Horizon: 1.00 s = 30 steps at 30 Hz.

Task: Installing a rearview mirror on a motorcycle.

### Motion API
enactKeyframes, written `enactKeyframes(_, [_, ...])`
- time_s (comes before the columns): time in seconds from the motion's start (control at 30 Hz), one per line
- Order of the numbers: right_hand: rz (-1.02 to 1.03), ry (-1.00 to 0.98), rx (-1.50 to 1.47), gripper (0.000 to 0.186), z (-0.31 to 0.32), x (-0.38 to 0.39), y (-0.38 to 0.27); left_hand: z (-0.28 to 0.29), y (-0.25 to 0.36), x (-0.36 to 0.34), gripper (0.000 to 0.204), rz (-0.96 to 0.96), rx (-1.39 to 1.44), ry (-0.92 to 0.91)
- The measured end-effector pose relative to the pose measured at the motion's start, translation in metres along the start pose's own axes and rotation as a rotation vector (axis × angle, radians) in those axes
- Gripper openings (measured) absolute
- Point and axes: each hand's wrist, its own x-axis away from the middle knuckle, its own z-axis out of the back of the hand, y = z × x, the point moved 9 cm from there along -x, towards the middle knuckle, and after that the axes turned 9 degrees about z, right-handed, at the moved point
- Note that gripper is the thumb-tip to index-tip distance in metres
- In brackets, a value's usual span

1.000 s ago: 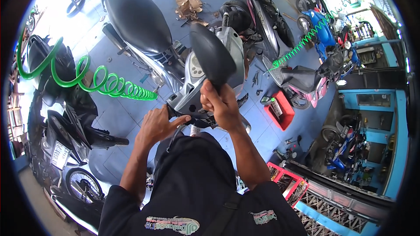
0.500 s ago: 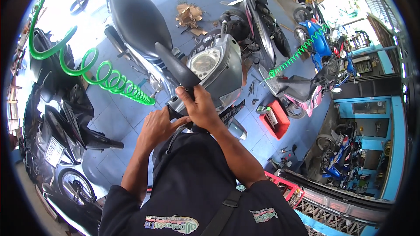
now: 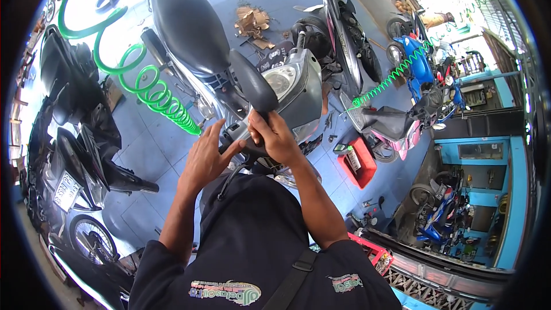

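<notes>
A scooter with a grey front and a dark seat (image 3: 189,23) stands before me. Its black rear-view mirror (image 3: 255,83) rises beside the round instrument cluster (image 3: 282,83). My right hand (image 3: 274,138) is closed just below the mirror head, apparently around its stem, which the fingers mostly hide. To its left, my left hand (image 3: 204,161) has its fingers stretched and thumb apart. That hand lies against the black handlebar end (image 3: 227,144), without wrapping round it. A dark cable (image 3: 232,179) curves down near my shirt.
A coiled green air hose (image 3: 158,97) hangs on the left, near dark parked motorcycles (image 3: 74,155). On the right are a red bin (image 3: 359,163) with a bottle in it, a pink scooter (image 3: 396,129) and loose tools (image 3: 328,121). Torn cardboard (image 3: 251,22) lies beyond.
My left hand's fingers have lifted and straightened from the handlebar end. My right hand has curled tighter below the mirror, which appears shifted slightly right. The whole view has shifted a little.
</notes>
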Motion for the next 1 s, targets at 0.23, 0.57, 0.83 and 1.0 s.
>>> enactKeyframes(0.23, [-0.017,-0.154,0.214,0.034,0.022,0.007,-0.023,0.018,0.035,-0.014,0.051,-0.200,0.340,0.000])
enactKeyframes(0.57, [-0.021,0.319,-0.029,0.031,0.029,0.036,0.002,-0.010,0.057,0.001,0.079,-0.371,0.085,-0.109])
enactKeyframes(0.83, [0.119,0.465,-0.310,0.023,0.029,0.056,0.024,-0.009,0.015,-0.002,0.098,-0.098,-0.015,-0.187])
enactKeyframes(1.0, [0.244,0.267,-0.386,0.022,0.023,0.066,0.028,-0.012,0.015,-0.009,0.098,-0.112,-0.031,-0.171])
